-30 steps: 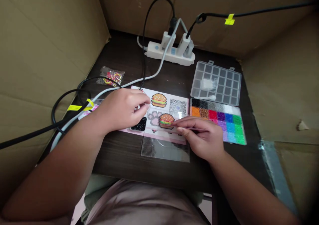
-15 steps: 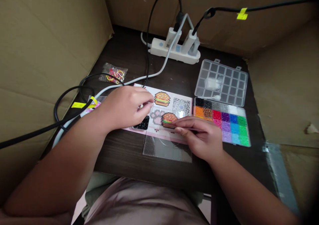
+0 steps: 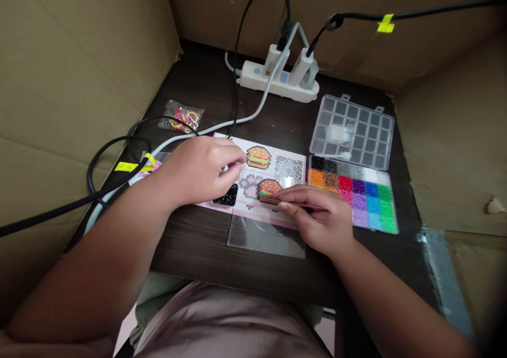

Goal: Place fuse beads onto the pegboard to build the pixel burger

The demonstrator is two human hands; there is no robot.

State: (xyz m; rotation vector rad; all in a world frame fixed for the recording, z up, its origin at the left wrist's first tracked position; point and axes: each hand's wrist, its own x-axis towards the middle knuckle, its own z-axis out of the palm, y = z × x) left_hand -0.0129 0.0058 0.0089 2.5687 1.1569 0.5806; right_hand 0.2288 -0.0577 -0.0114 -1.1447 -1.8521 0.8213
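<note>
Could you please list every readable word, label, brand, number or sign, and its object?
No words or numbers are readable.
Printed sheet: QR code; any small print unreadable.
Left white plug: dark mark, too small.
Power strip: blue marks, too blurred.
Yellow cable tags: nothing readable.

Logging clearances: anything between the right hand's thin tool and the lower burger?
Nothing visible. The thin tool in the right hand overlaps the lower burger in this view; contact can't be told. The left hand is off left.
</note>
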